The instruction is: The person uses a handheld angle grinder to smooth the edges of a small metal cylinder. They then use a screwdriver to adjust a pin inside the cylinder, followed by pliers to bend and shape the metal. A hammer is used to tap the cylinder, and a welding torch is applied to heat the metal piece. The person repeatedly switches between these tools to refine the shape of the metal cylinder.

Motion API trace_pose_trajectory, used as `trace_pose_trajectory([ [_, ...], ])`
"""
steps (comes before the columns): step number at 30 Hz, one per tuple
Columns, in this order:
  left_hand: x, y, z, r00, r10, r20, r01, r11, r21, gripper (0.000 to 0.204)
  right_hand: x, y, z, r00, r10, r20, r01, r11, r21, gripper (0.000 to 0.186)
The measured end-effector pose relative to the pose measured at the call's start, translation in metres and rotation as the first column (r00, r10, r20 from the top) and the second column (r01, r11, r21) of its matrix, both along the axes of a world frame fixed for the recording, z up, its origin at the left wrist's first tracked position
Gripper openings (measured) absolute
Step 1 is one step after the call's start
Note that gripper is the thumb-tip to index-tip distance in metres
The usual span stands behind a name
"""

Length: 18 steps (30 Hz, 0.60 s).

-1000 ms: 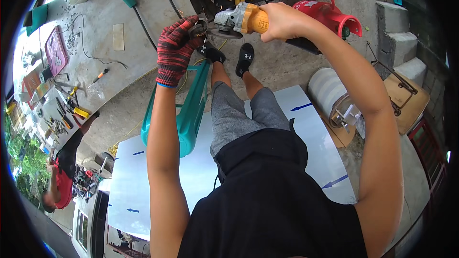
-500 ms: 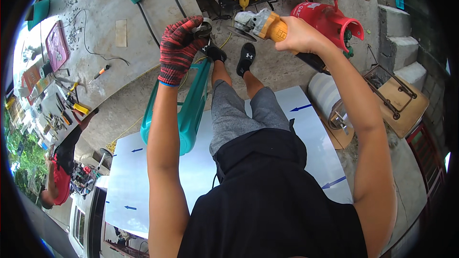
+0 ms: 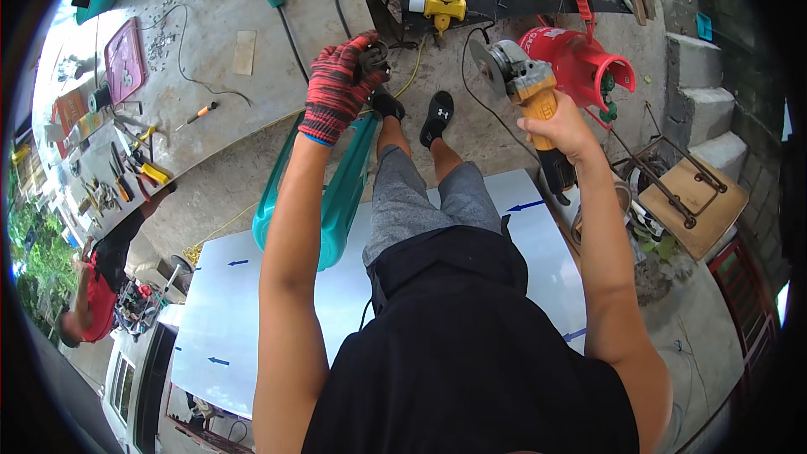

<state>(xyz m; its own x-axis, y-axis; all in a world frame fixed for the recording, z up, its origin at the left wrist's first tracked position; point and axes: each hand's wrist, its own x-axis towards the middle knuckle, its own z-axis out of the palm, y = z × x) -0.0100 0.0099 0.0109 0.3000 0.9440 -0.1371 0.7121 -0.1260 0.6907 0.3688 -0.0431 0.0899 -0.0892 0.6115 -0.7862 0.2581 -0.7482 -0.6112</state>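
A red-and-black striped glove covers my left hand, which grips a small dark round metal piece above my feet, beside the stone-coloured tabletop's edge. My right hand holds the yellow-and-grey angle grinder by its body, its disc raised toward the upper left, apart from the metal piece. Behind the grinder lies a red gas cylinder. A teal plastic stool is under my left arm.
The left table holds tools and cables. A dark surface at the top carries a yellow connector and discs. A co-worker in red is at lower left; a white panel lies below, concrete steps at right.
My right hand has moved right and down with the grinder, which has tilted upright and drawn away from the metal piece. My left hand has shifted slightly right with the piece.
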Motion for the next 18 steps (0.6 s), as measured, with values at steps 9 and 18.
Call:
trace_pose_trajectory([
  [9,-0.002,0.001,0.006,0.985,-0.069,-0.157,0.093,0.984,0.155,0.068,0.006,-0.015,0.039,0.995,-0.095,0.039,0.094,0.995,0.016,0.046],
  [18,-0.016,-0.026,0.032,0.970,0.149,0.194,-0.209,0.914,0.347,0.068,-0.020,-0.004,0.076,0.989,-0.146,0.024,0.144,0.987,0.077,0.043],
])
